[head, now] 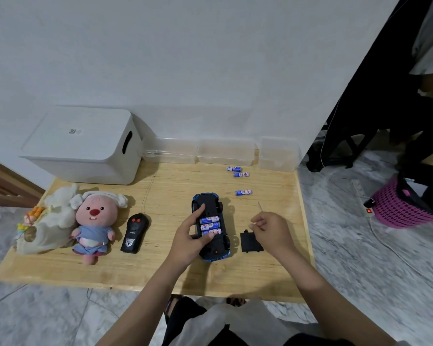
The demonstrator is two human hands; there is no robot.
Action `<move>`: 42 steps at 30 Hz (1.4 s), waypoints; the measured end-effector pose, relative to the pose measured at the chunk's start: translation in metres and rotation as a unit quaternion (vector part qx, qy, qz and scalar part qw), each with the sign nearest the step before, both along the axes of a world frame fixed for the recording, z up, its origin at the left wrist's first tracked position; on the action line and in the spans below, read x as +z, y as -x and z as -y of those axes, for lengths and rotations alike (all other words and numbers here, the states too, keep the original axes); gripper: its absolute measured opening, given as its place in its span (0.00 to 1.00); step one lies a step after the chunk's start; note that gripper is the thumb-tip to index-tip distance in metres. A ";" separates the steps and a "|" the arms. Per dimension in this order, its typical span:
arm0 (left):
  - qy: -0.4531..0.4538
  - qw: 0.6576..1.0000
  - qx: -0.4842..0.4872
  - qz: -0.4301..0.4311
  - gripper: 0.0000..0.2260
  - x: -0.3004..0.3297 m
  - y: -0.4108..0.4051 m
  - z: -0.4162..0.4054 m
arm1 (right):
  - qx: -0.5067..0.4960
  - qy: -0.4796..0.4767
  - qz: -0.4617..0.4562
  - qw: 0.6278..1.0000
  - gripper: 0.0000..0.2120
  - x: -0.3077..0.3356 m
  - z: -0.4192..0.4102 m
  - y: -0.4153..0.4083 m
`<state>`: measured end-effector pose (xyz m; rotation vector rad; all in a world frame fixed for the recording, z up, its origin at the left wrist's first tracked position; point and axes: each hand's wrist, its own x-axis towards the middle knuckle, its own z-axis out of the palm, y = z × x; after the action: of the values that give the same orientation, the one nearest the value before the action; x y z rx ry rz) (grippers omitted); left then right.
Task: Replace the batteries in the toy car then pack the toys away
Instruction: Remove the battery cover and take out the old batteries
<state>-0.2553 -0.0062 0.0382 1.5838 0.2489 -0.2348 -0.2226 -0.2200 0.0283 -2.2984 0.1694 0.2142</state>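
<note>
A blue toy car (216,250) lies upside down on the wooden table (160,275), its battery bay open with three blue-and-white batteries (209,225) inside. My left hand (189,239) rests on the car, the thumb on the nearest battery and the forefinger on the underside. My right hand (270,229) hovers just right of the car, fingers pinched on a thin stick (260,206). The black battery cover (250,242) lies under that hand. Three loose batteries (243,192) lie farther back. The black remote control (134,232) sits left of the car.
A pink plush toy (93,224) and a white plush (49,228) lie at the left. A white lidded bin (85,146) stands at the back left, with clear plastic boxes (225,152) along the wall. A pink basket (400,208) sits on the floor at the right.
</note>
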 end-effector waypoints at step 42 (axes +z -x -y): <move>-0.095 0.993 -0.014 0.071 0.45 0.003 -0.006 0.028 | -0.003 -0.075 -0.007 0.997 0.10 0.077 -0.076 -0.013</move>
<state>-0.2489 -0.0342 0.0415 1.7853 0.1408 -0.1216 -0.2100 -0.1442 0.1054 -2.1479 0.1613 0.2325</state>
